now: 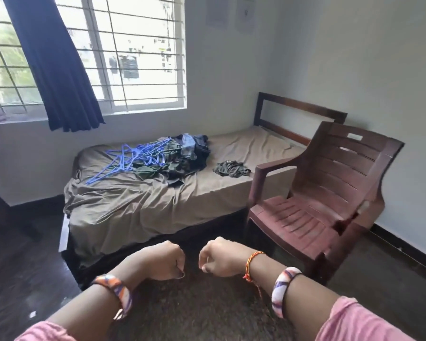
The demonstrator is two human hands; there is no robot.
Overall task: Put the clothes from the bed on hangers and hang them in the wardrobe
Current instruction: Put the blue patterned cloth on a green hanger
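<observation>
A: Both hands are out front, low in the view, over the dark floor (22, 254) at the foot side of the bed (138, 205). The left hand (164, 260) is balled into a fist, knuckles up, nothing in it.

B: And the right hand (220, 258) mirrors it, fingers curled under, also with nothing in it. The two fists sit close together, a small gap between them, not touching.

A: Look at the wrists: a patterned bangle (119, 295) on the left forearm, a matching bangle on the right, plus a red and yellow thread (252, 263) tied nearer the right hand. Pink sleeves at the bottom corners.

B: Now the clothes. The main pile of clothes (185, 156), dark and greenish, lies on the brown sheet, around the middle of the bed, toward the wall side.

A: Just left of it, partly overlapping, a tangle of blue hangers (130, 156). Empty, every one I can make out.

B: One dark garment (231, 168) lies apart to the right of the pile, crumpled, near the arm of the brown plastic chair (330, 193).

A: That chair stands against the bed's edge, close to the wooden headboard (303, 112). Behind the bed, a barred window (133, 57) with a dark blue curtain (57, 70) hanging across part of it.
</observation>
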